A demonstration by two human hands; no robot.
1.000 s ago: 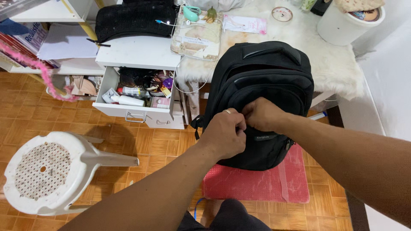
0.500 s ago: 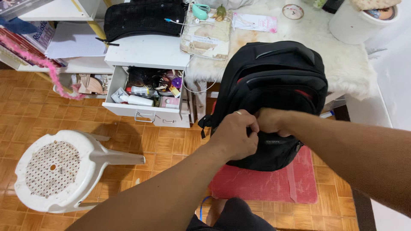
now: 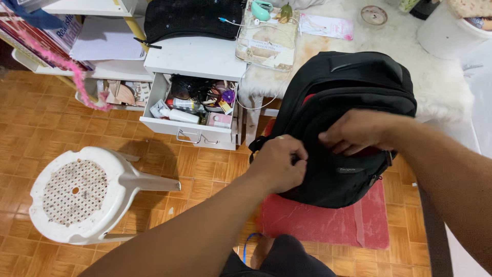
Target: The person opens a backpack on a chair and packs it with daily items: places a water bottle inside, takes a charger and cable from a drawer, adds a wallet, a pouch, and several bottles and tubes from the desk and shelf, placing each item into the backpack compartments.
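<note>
At the lower left of the frame a white plastic stool [image 3: 77, 197] lies tipped on the wooden floor [image 3: 31, 118], and above it, left of centre, a white drawer [image 3: 192, 120] hangs open, crammed with small bottles and oddments. Right of centre the black backpack [image 3: 348, 97] stands upright on a red mat [image 3: 328, 220], leaning against the fur-covered counter [image 3: 435, 77]. The left hand [image 3: 279, 164] is curled shut, pinching the bag's front panel at its left edge, much as it did a second ago. The right hand [image 3: 359, 131] has changed: then it was bunched tight against the left, and now it has slid away to the right across the bag, fingers closing on the pocket's edge. A strip of red lining shows beneath it, so the front pocket looks to be opening.
</note>
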